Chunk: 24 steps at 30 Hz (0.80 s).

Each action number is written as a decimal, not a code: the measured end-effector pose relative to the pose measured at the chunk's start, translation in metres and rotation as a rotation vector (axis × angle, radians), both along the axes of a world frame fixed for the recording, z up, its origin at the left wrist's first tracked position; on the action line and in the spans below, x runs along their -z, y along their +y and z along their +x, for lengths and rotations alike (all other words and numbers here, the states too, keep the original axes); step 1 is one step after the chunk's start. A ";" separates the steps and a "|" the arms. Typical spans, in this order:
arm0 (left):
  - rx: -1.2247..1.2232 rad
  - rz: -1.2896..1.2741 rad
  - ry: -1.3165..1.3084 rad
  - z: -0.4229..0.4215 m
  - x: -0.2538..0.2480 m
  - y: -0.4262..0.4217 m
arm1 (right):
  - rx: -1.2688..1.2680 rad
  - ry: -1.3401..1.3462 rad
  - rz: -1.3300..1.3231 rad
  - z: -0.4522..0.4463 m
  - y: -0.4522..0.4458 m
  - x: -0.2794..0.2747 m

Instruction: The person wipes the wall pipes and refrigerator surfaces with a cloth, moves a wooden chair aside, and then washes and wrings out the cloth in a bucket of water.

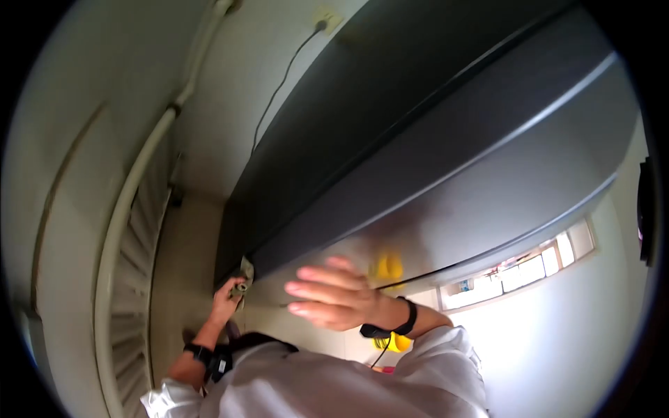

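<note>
**Pale shirt up close, right hand spread wide, left hand locked on its catch!**

Right at the near edge we have the pale shirt [334, 383], sleeves pushed back on both arms. Just beyond it, slightly right of centre, comes the right hand [334, 296], fingers straight, parted and pointing left, nothing between them! It is up in front of the glossy dark grey appliance [446, 146]; whether it touches the surface, I can't tell. A black wristband [401, 320] circles that wrist, with something yellow [395, 342] just on its near side.

Over to the left, the left hand [224, 301] has its fingers curled firmly around a small grey-green item [242, 285], too small to identify. That item sits right by the appliance's left end, but contact there is too close to call. This wrist wears a black band [198, 353] too.

Further left, a slatted radiator [136, 279] runs beside a pale pipe [143, 155], with a strip of floor [185, 244] between it and the appliance. On the far side, a dark cord [286, 80] drops from a wall socket [333, 21]. And away to the right, a bright window [512, 275]!
</note>
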<state>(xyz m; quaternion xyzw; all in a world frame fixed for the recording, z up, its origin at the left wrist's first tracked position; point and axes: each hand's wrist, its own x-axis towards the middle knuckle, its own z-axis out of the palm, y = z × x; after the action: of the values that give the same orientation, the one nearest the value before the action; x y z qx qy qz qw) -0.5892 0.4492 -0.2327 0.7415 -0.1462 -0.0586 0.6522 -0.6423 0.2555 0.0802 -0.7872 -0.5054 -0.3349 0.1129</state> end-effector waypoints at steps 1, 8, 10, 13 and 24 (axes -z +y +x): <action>0.004 -0.221 0.211 0.003 -0.013 0.003 | -0.035 0.082 0.021 0.003 0.006 0.005; 0.286 -0.902 0.244 -0.018 -0.299 0.002 | 0.001 0.092 0.240 -0.009 0.009 -0.023; 0.407 -0.934 0.201 -0.028 -0.330 -0.012 | 0.037 -0.002 0.258 -0.012 0.008 -0.027; 0.669 -1.010 0.239 -0.039 -0.363 -0.033 | 0.134 -0.490 0.276 -0.022 -0.007 -0.071; 0.604 -0.666 -0.615 -0.044 -0.463 -0.040 | 0.619 -1.081 0.689 -0.060 -0.123 -0.249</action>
<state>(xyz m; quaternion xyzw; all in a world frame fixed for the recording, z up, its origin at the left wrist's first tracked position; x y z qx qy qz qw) -0.6328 0.4092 0.2301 0.4030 -0.5473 0.0259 0.7330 -0.7023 0.1324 0.3293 -0.5377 -0.1092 -0.8359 -0.0114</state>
